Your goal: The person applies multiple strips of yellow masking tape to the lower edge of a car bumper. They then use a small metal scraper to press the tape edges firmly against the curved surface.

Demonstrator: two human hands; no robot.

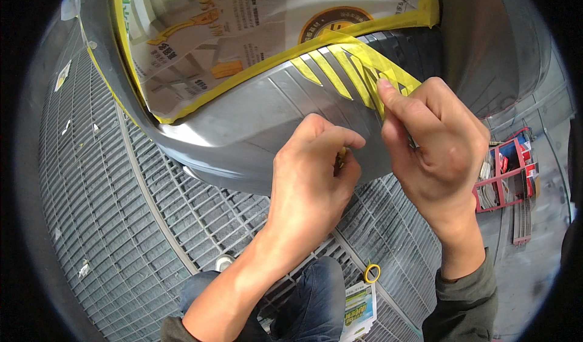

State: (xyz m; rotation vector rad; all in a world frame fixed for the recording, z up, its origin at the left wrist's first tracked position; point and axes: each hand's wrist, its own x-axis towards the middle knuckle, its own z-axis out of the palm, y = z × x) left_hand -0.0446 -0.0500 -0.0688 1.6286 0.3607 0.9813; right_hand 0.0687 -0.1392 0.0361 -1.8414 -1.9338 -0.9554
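The right hand's (432,140) grip is narrow, thumb and forefinger pinching the lower end of the yellow tape (341,78), whose strips lie on the grey panel (237,123) toward its right end, just below the masking sheet (267,14). The left hand (313,166) is curled before the panel's lower edge; a yellow scrap shows between its fingers, mostly hidden, and whether it is gripped I cannot tell. The sheet's top is cut off.

Dark olive sleeves (463,299), dark blue trousers (316,296), pale shoe (224,262), bare fingers (341,137)
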